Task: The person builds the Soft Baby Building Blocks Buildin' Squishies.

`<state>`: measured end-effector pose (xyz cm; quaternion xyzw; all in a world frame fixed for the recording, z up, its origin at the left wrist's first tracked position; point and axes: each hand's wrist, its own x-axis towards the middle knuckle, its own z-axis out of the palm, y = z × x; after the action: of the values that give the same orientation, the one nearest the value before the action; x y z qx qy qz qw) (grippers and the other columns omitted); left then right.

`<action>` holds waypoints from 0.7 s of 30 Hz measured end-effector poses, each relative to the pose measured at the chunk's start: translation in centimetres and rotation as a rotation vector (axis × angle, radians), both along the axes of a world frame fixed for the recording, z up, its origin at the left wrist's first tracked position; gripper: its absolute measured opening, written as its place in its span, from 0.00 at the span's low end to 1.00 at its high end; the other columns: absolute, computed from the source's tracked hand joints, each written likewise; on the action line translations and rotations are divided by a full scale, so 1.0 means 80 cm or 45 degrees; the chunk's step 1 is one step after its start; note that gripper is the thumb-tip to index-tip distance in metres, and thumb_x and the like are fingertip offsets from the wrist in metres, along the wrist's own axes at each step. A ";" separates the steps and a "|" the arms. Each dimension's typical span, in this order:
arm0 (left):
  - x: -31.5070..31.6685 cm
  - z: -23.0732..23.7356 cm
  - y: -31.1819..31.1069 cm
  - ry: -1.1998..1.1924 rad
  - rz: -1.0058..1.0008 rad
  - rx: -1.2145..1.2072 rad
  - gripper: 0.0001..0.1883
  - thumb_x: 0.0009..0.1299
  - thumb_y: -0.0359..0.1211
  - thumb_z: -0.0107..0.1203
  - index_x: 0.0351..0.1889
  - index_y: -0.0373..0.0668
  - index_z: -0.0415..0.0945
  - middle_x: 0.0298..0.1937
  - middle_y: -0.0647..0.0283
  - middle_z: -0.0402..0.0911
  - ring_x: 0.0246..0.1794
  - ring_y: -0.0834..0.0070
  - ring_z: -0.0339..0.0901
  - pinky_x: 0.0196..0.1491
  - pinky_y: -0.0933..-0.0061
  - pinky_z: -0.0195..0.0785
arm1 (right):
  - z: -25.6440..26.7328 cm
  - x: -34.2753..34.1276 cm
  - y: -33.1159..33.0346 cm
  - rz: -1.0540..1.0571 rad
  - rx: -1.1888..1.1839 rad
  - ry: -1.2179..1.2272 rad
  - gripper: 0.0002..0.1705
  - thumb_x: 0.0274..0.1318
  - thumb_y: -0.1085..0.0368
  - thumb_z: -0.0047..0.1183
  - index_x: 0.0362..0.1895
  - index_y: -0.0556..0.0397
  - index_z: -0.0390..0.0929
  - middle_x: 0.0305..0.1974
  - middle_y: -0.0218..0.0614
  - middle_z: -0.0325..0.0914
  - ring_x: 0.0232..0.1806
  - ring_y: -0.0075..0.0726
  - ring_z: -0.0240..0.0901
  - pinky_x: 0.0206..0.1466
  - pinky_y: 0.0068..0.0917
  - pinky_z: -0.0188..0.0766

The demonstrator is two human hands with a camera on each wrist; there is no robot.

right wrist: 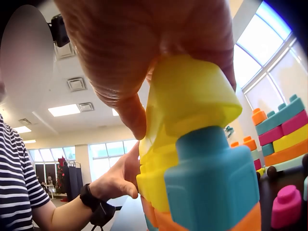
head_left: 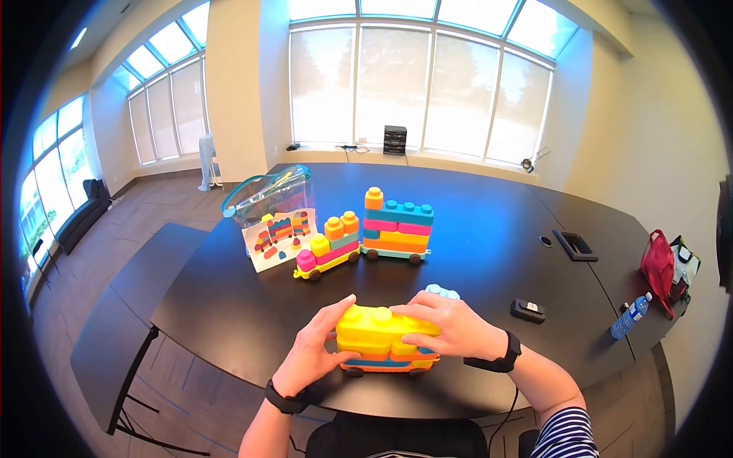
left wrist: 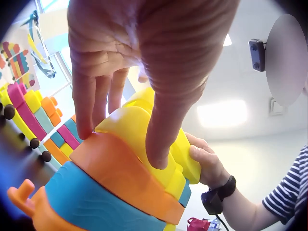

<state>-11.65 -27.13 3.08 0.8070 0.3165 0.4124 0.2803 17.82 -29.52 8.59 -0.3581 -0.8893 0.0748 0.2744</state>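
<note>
A wheeled wagon of toy building blocks stands close to the table's front edge, with an orange base point(head_left: 388, 368) and blue, orange and yellow layers above. My left hand point(head_left: 314, 345) holds its left end, thumb on the near side and fingers on the far side. A long yellow block point(right wrist: 187, 91) forms the top layer. My right hand point(head_left: 449, 327) grips this block from above, thumb in front. In the right wrist view, the block's end is tilted over the stud of a teal block point(right wrist: 211, 178), part of which shows below its rim.
Behind the hands stand a low block wagon point(head_left: 328, 256) and a taller one point(head_left: 397, 235). A picture card point(head_left: 281, 240) leans on a clear plastic bag point(head_left: 279, 189). Pale blue blocks point(head_left: 443, 291) lie beyond my right hand. Rightward are a black device point(head_left: 527, 310) and water bottle point(head_left: 631, 314).
</note>
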 end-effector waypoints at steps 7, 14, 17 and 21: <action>0.001 -0.012 0.005 -0.019 -0.020 0.031 0.49 0.56 0.23 0.80 0.77 0.50 0.69 0.70 0.60 0.78 0.69 0.65 0.79 0.61 0.65 0.83 | -0.001 0.001 0.000 0.053 -0.062 -0.026 0.25 0.72 0.57 0.60 0.69 0.48 0.77 0.47 0.43 0.77 0.44 0.52 0.79 0.49 0.44 0.78; 0.002 0.000 0.001 -0.054 -0.004 -0.026 0.44 0.57 0.22 0.77 0.74 0.49 0.72 0.64 0.56 0.82 0.64 0.58 0.82 0.65 0.62 0.82 | -0.012 0.002 0.009 0.042 -0.122 -0.069 0.25 0.74 0.54 0.55 0.70 0.47 0.75 0.45 0.42 0.77 0.45 0.51 0.79 0.49 0.44 0.79; -0.001 -0.003 0.005 -0.071 -0.006 -0.026 0.43 0.57 0.22 0.78 0.73 0.48 0.74 0.63 0.57 0.83 0.63 0.60 0.83 0.64 0.63 0.82 | -0.019 -0.001 0.007 0.017 -0.074 -0.093 0.25 0.75 0.54 0.53 0.70 0.47 0.74 0.45 0.41 0.77 0.45 0.50 0.79 0.48 0.44 0.79; -0.002 -0.007 0.006 -0.083 -0.010 -0.034 0.42 0.57 0.22 0.79 0.72 0.48 0.75 0.62 0.57 0.83 0.62 0.61 0.83 0.64 0.64 0.82 | -0.021 -0.004 0.005 -0.011 -0.118 -0.110 0.25 0.75 0.55 0.53 0.71 0.47 0.74 0.45 0.41 0.76 0.46 0.50 0.78 0.50 0.44 0.78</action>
<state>-11.80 -26.63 2.50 0.7906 0.3095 0.4330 0.3028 17.53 -29.16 6.90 -0.3772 -0.8943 0.0992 0.2192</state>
